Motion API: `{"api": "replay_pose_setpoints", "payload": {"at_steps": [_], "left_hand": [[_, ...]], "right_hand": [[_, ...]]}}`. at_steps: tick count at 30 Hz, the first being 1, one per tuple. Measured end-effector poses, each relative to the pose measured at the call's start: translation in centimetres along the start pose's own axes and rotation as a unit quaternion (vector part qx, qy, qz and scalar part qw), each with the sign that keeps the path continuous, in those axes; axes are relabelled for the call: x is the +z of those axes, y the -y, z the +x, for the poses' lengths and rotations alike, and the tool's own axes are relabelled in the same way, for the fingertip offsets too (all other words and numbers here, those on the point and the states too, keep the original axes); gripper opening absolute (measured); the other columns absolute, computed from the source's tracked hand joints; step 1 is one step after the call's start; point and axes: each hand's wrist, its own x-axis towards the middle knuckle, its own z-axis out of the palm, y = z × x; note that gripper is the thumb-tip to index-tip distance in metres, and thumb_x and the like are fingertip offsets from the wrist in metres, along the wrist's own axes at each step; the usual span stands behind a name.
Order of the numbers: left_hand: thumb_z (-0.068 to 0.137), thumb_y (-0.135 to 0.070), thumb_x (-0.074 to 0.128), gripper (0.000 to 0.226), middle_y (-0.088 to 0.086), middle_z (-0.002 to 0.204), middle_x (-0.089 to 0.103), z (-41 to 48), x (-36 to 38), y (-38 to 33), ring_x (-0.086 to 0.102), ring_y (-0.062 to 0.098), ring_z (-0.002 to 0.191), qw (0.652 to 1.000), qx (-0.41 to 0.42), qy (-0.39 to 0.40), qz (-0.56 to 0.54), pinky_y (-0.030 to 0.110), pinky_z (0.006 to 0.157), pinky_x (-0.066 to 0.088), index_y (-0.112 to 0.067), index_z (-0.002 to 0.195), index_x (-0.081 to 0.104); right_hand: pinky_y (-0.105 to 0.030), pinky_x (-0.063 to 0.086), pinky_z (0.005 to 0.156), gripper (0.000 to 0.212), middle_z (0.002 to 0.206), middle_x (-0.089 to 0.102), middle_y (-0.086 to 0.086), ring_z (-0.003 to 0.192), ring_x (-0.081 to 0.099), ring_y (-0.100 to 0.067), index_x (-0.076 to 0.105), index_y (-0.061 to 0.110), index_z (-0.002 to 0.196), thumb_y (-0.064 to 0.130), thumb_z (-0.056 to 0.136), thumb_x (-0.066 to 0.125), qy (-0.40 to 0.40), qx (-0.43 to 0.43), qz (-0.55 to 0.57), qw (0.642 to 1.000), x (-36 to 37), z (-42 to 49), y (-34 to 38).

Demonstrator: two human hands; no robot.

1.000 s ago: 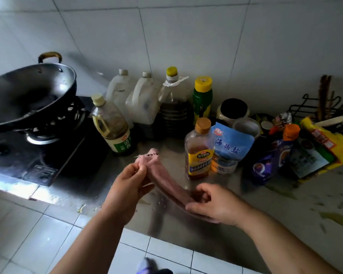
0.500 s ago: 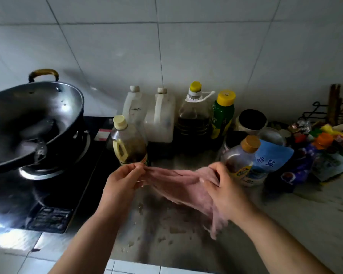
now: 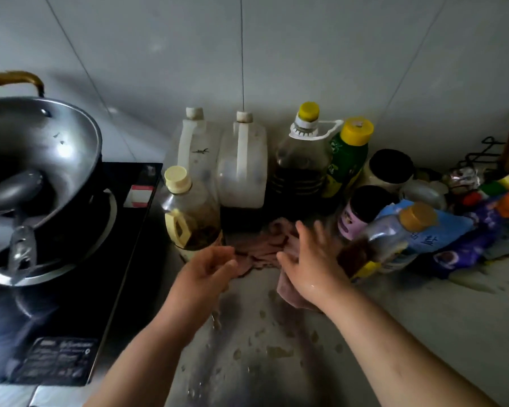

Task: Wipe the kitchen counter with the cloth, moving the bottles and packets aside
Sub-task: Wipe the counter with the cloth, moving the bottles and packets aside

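We are seeing the pink cloth lying crumpled and creased on the wet, droplet-spotted surface, just in front of the 2 white jugs and between the cream-capped oil bottle and the tilting orange-capped bottle. Our right hand is resting flat on the cloth's right part, released, fingers spread and straight, with cloth showing ahead of the fingertips and under the wrist. Our left hand is hanging at the cloth's left edge, loosely released and grasping nothing; we cannot tell if it is touching the fabric.
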Motion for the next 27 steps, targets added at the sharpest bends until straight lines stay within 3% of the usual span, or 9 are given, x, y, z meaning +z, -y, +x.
{"api": "replay_pose_setpoints", "payload": {"at_steps": [4, 7, 13, 17, 19, 21, 23, 25, 27], "left_hand": [[0.087, -0.027, 0.061, 0.009, -0.001, 0.089, 0.072, 0.7, -0.5, 1.2, 0.068, 0.015, 0.085, 0.998, -0.064, -0.018, 0.008, 0.033, 0.078, 0.056, -0.032, 0.093, 0.066], [0.089, -0.023, 0.061, 0.009, 0.003, 0.088, 0.073, 1.6, -1.0, 1.7, 0.068, 0.017, 0.079, 0.995, -0.091, -0.037, 0.014, 0.032, 0.072, 0.057, -0.03, 0.09, 0.067], [0.089, -0.025, 0.06, 0.009, 0.001, 0.084, 0.073, 2.5, -1.7, 2.5, 0.069, 0.025, 0.086, 0.987, -0.139, -0.076, 0.02, 0.044, 0.084, 0.057, -0.03, 0.085, 0.067], [0.088, -0.022, 0.061, 0.008, 0.003, 0.082, 0.072, 2.4, -2.2, 2.7, 0.068, 0.02, 0.081, 0.984, -0.143, -0.103, 0.006, 0.044, 0.084, 0.057, -0.026, 0.088, 0.068], [0.085, -0.023, 0.063, 0.009, 0.004, 0.081, 0.071, 2.6, -2.4, 2.7, 0.067, 0.02, 0.078, 0.982, -0.145, -0.122, -0.004, 0.048, 0.084, 0.056, -0.023, 0.093, 0.067], [0.077, -0.036, 0.068, 0.024, 0.003, 0.082, 0.07, 3.0, -2.5, 2.6, 0.066, 0.019, 0.076, 0.98, -0.142, -0.142, 0.0, 0.051, 0.082, 0.056, -0.023, 0.097, 0.065], [0.061, -0.056, 0.066, 0.05, 0.0, 0.087, 0.07, 3.2, -2.7, 2.5, 0.067, 0.017, 0.08, 0.979, -0.138, -0.143, 0.035, 0.047, 0.078, 0.058, -0.025, 0.1, 0.064], [0.055, -0.064, 0.067, 0.061, 0.0, 0.091, 0.07, 3.3, -2.7, 2.4, 0.067, 0.018, 0.082, 0.977, -0.137, -0.154, 0.057, 0.039, 0.069, 0.058, -0.026, 0.102, 0.061], [0.061, -0.057, 0.073, 0.057, -0.003, 0.095, 0.067, 3.2, -2.7, 2.1, 0.066, 0.017, 0.085, 0.972, -0.128, -0.184, 0.064, 0.034, 0.067, 0.054, -0.027, 0.107, 0.056]], "right_hand": [[-0.05, 0.018, 0.117, 0.074, 0.159, 0.003, -0.017, 0.145, 0.007, -0.04, 0.014, 0.017, 0.151, 0.055, 0.093, 0.041, 0.066, 0.068, -0.026, 0.995, 4.4, 2.5, -1.1], [-0.055, 0.016, 0.116, 0.075, 0.159, -0.002, -0.017, 0.146, -0.003, -0.038, 0.006, 0.017, 0.152, 0.055, 0.094, 0.038, 0.1, 0.066, -0.039, 0.992, 6.1, 4.9, -1.1], [-0.055, 0.009, 0.117, 0.072, 0.159, -0.005, -0.022, 0.144, -0.012, -0.044, -0.005, 0.015, 0.152, 0.05, 0.097, 0.025, 0.101, -0.072, -0.167, 0.978, 9.2, 7.5, -1.2], [-0.049, 0.004, 0.119, 0.067, 0.16, -0.011, -0.012, 0.146, -0.016, -0.036, -0.007, 0.027, 0.151, 0.048, 0.088, -0.002, 0.094, -0.147, -0.171, 0.97, 9.9, 6.0, -2.4], [-0.045, -0.001, 0.12, 0.061, 0.159, -0.02, -0.002, 0.145, -0.02, -0.027, -0.01, 0.034, 0.148, 0.044, 0.09, 0.002, 0.125, -0.199, -0.151, 0.96, 9.8, 4.4, -3.5], [-0.038, -0.01, 0.118, 0.059, 0.152, -0.028, 0.009, 0.143, -0.026, -0.016, -0.008, 0.04, 0.147, 0.036, 0.095, 0.017, 0.144, -0.22, -0.134, 0.956, 9.4, 3.0, -5.0], [-0.037, -0.003, 0.116, 0.062, 0.155, -0.016, 0.01, 0.147, -0.009, -0.017, 0.006, 0.038, 0.15, 0.032, 0.091, 0.026, 0.124, -0.191, -0.142, 0.963, 9.1, 2.0, -6.0], [-0.042, 0.014, 0.11, 0.065, 0.157, 0.016, -0.006, 0.143, 0.026, -0.034, 0.029, 0.025, 0.147, 0.034, 0.083, 0.03, 0.08, -0.139, -0.163, 0.974, 9.0, 2.1, -6.0], [-0.045, 0.018, 0.113, 0.068, 0.157, 0.02, -0.019, 0.143, 0.023, -0.041, 0.026, 0.014, 0.149, 0.036, 0.085, 0.029, 0.032, -0.06, -0.177, 0.982, 8.9, 3.8, -5.1]]}}
